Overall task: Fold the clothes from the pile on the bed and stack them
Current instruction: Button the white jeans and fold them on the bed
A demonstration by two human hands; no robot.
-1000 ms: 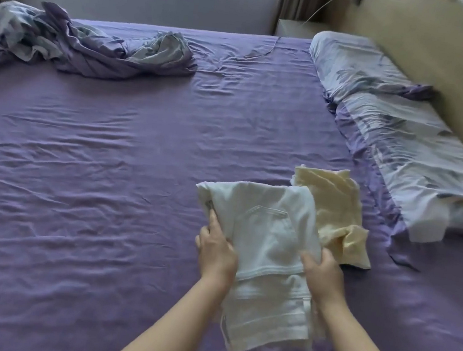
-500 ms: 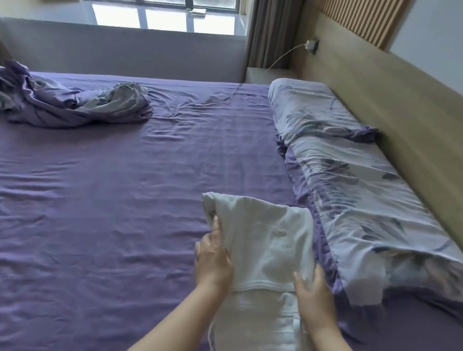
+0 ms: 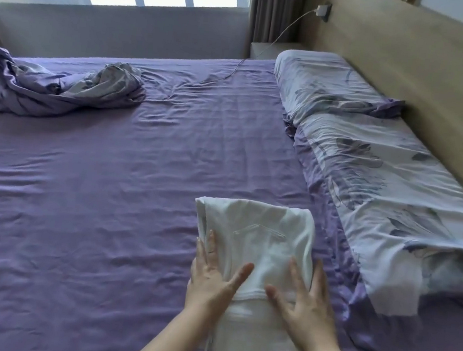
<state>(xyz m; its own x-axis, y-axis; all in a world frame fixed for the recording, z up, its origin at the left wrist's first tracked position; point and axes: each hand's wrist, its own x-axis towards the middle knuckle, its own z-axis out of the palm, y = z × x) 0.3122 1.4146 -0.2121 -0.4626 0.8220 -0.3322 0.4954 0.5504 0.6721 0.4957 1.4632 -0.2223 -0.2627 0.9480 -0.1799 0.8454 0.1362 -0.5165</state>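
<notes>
Here your left hand [image 3: 213, 278] and right hand [image 3: 301, 296] lie flat, fingers straight and spread, pressing side by side on the near half of a folded white garment [image 3: 256, 245]. Neither hand grips the cloth; the thumbs point toward each other across its middle and do not touch.

The garment rests on the purple bed sheet [image 3: 106, 189], just beside the floral pillow [image 3: 376, 175] along the wooden headboard [image 3: 439, 84]. A stitched pocket outline shows on its upper face.

To do this step well, I judge you should smooth from the centre outward so trapped air and creases leave at the edges, and keep the sides square so the next piece can sit level on top.

A crumpled heap of purple and grey cloth [image 3: 59, 93] lies well apart at the far left. A white charger cable [image 3: 282, 35] runs from a wall socket onto the bed.

No brand, label or writing can be read anywhere.
</notes>
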